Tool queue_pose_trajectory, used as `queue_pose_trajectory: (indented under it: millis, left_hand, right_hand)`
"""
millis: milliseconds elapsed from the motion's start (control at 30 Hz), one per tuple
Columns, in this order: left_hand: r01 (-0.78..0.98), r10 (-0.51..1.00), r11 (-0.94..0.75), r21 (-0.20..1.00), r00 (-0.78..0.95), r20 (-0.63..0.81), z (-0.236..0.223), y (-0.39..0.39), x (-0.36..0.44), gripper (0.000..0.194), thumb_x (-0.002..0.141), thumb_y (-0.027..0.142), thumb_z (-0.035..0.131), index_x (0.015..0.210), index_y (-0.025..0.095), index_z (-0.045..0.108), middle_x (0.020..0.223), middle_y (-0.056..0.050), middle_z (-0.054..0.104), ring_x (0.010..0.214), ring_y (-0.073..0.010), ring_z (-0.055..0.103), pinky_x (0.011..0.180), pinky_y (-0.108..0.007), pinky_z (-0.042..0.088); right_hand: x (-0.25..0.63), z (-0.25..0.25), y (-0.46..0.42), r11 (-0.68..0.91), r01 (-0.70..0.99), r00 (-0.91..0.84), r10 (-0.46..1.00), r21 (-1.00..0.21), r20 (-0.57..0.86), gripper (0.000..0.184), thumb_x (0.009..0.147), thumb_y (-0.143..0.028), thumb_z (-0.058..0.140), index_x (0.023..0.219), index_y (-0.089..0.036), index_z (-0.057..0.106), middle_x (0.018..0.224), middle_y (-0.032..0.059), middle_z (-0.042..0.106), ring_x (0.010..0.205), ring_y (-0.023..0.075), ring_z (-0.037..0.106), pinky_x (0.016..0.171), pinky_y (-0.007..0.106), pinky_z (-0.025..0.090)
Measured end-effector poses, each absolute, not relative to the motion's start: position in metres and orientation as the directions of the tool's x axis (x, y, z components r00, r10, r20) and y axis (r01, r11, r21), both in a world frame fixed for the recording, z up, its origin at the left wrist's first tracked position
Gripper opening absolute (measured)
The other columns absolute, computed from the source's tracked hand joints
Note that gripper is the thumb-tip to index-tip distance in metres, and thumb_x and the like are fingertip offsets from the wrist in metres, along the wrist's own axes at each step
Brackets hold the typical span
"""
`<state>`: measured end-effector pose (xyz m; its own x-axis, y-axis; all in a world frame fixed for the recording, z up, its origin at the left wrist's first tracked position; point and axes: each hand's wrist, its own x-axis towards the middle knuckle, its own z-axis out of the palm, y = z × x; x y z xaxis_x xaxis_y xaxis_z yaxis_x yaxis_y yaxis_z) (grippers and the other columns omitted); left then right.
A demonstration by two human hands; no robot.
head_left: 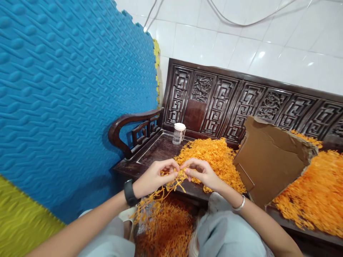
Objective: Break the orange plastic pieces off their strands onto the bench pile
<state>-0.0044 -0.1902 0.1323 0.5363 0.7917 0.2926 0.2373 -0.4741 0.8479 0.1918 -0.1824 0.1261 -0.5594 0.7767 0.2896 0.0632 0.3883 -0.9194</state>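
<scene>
Left hand (162, 174): We see thumb and fingers pinching thin, branching orange strands (181, 175) above the front edge of a carved, dark-brown wooden settee (158, 151).
Right hand (201, 174): Its thumb and fingertips pinch the same piece, almost meeting the left at the pinch.
Strands in the air: Loose ends droop below the fingers and trail into a tangled, darker-orange mass (166, 225) between the knees.
Weight and feel: We judge the strands very light and limp, perhaps a soft plastic, since they sag and curl freely; whether they are slippery we cannot tell.
Fragile points: The slim arms and forks look easy to stretch or snap, and they probably snag on their neighbours.
Where to take hold: We would favour the thicker joints close to the fingertips, held lightly, over the thin dangling tips.
Heap on the seat: Just beyond the right hand lies a fluffy, bright-orange mound (211, 157); a clear plastic cup with a white lid (178, 135) stands near it.
Far side: A torn-edged, brown cardboard sheet (270, 157) leans between that mound and a second, wider orange heap (318, 192).
</scene>
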Motion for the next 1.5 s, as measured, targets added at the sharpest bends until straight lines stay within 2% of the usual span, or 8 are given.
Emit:
queue_pose_trajectory:
  millis: [133, 300, 533, 733, 900, 1033, 1233, 1500]
  left_hand:
    - [0.239, 0.784, -0.495, 0.835, 0.538, 0.311, 0.132, -0.190, -0.005, 0.011, 0.077, 0.024, 0.049, 0.078, 0.015, 0.056, 0.066, 0.002, 0.051, 0.063, -0.0117, 0.046, 0.061, -0.023, 0.036]
    - [0.271, 0.797, -0.474, 0.838, 0.537, 0.277, 0.128, -0.188, -0.005, 0.011, 0.076, 0.024, 0.050, 0.083, 0.016, 0.051, 0.059, 0.006, 0.045, 0.056, -0.0098, 0.042, 0.056, -0.022, 0.034]
    - [0.341, 0.771, -0.472, 0.813, 0.607, 0.192, 0.124, -0.187, -0.005, 0.010, 0.075, 0.022, 0.051, 0.083, 0.015, 0.050, 0.055, 0.007, 0.046, 0.054, -0.0092, 0.039, 0.053, -0.020, 0.031]
    - [0.426, 0.702, -0.527, 0.735, 0.706, 0.094, 0.118, -0.189, -0.004, 0.014, 0.075, 0.025, 0.052, 0.072, 0.013, 0.057, 0.048, 0.008, 0.037, 0.047, -0.0074, 0.030, 0.046, -0.019, 0.023]
    - [0.417, 0.675, -0.571, 0.707, 0.729, 0.115, 0.120, -0.190, -0.003, 0.018, 0.075, 0.026, 0.053, 0.072, 0.012, 0.064, 0.048, 0.007, 0.039, 0.047, -0.0069, 0.029, 0.044, -0.018, 0.023]
    - [0.354, 0.634, -0.572, 0.740, 0.763, 0.125, 0.123, -0.191, -0.005, 0.022, 0.077, 0.027, 0.051, 0.072, 0.013, 0.067, 0.055, 0.004, 0.051, 0.050, -0.0077, 0.036, 0.048, -0.018, 0.028]
    - [0.262, 0.635, -0.492, 0.830, 0.760, 0.137, 0.123, -0.192, -0.007, 0.022, 0.073, 0.028, 0.054, 0.059, 0.013, 0.061, 0.053, 0.003, 0.053, 0.052, -0.0088, 0.042, 0.050, -0.019, 0.032]
    - [0.066, 0.596, -0.257, 0.964, 0.796, 0.105, 0.135, -0.198, -0.002, 0.030, 0.071, 0.033, 0.056, 0.050, 0.016, 0.042, 0.064, -0.002, 0.061, 0.062, -0.0155, 0.055, 0.060, -0.025, 0.039]
  right_hand:
    - [0.192, 0.128, -0.183, 0.410, 0.121, -0.567, 0.776, -0.904, 0.275, 0.022, 0.081, -0.032, 0.053, 0.094, -0.014, 0.057, 0.070, -0.0008, 0.055, 0.057, 0.0064, 0.050, 0.059, 0.022, 0.043]
    - [0.193, 0.127, -0.181, 0.442, 0.209, -0.651, 0.729, -0.873, 0.213, 0.028, 0.081, -0.031, 0.053, 0.104, -0.015, 0.052, 0.080, 0.0016, 0.058, 0.065, 0.0088, 0.053, 0.067, 0.025, 0.044]
    - [0.191, 0.123, -0.179, 0.526, 0.312, -0.749, 0.648, -0.791, 0.135, 0.021, 0.081, -0.034, 0.052, 0.083, -0.014, 0.054, 0.072, 0.0000, 0.056, 0.067, 0.0093, 0.052, 0.067, 0.023, 0.042]
    - [0.193, 0.124, -0.181, 0.610, 0.321, -0.835, 0.543, -0.724, 0.087, 0.018, 0.086, -0.031, 0.045, 0.082, -0.014, 0.049, 0.071, -0.0008, 0.053, 0.067, 0.0087, 0.049, 0.066, 0.022, 0.041]
    - [0.192, 0.123, -0.183, 0.572, 0.301, -0.845, 0.531, -0.763, 0.064, 0.021, 0.087, -0.035, 0.041, 0.079, -0.016, 0.044, 0.069, -0.0013, 0.051, 0.065, 0.0088, 0.049, 0.063, 0.022, 0.040]
    - [0.192, 0.122, -0.184, 0.440, 0.235, -0.857, 0.514, -0.867, 0.029, 0.029, 0.086, -0.044, 0.040, 0.078, -0.016, 0.042, 0.072, 0.0004, 0.053, 0.067, 0.0099, 0.052, 0.066, 0.025, 0.042]
    - [0.191, 0.127, -0.187, 0.259, 0.138, -0.885, 0.466, -0.956, -0.001, 0.033, 0.082, -0.048, 0.044, 0.077, -0.015, 0.044, 0.074, 0.0014, 0.054, 0.071, 0.0117, 0.054, 0.071, 0.029, 0.042]
    - [0.189, 0.132, -0.187, 0.318, 0.097, -0.881, 0.468, -0.943, 0.067, 0.037, 0.079, -0.051, 0.047, 0.073, -0.014, 0.048, 0.068, -0.0023, 0.045, 0.064, 0.0083, 0.040, 0.064, 0.023, 0.034]
